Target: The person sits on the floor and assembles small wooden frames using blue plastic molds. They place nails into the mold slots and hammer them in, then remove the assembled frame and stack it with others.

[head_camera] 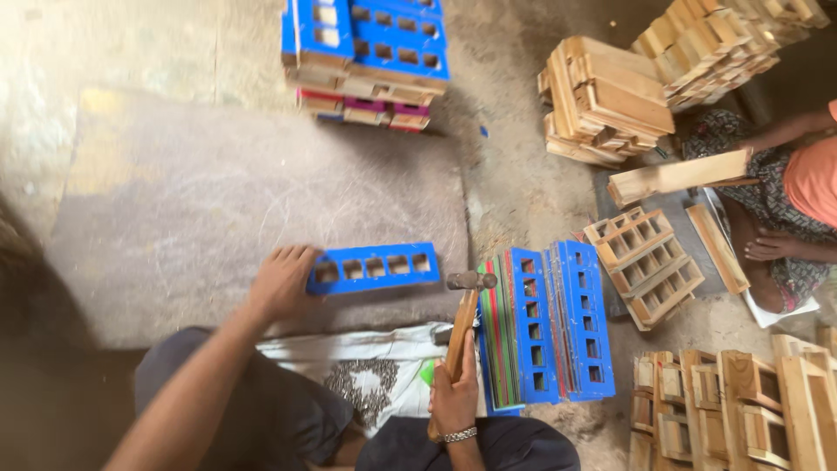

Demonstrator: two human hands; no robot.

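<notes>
Your left hand (283,283) lies flat on one blue strip (373,267) on the slab (218,201), right hand (455,397) fisted on the hammer (463,327); painted stack (545,327) right of it looks finished, bare frames (741,410) beyond still unpainted.

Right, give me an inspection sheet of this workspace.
Surface: grey slab on a sandy floor.
Job's things: blue strip with square holes, flat on the slab; hammer, head up.
Clutter: nails on a white cloth; painted strips on edge; blue stack; bare wooden frames.
Grippers: left hand on the strip's end; right hand grips the hammer handle.
Cables: nothing seen.
Surroundings: another person sits at right with a plank.
</notes>
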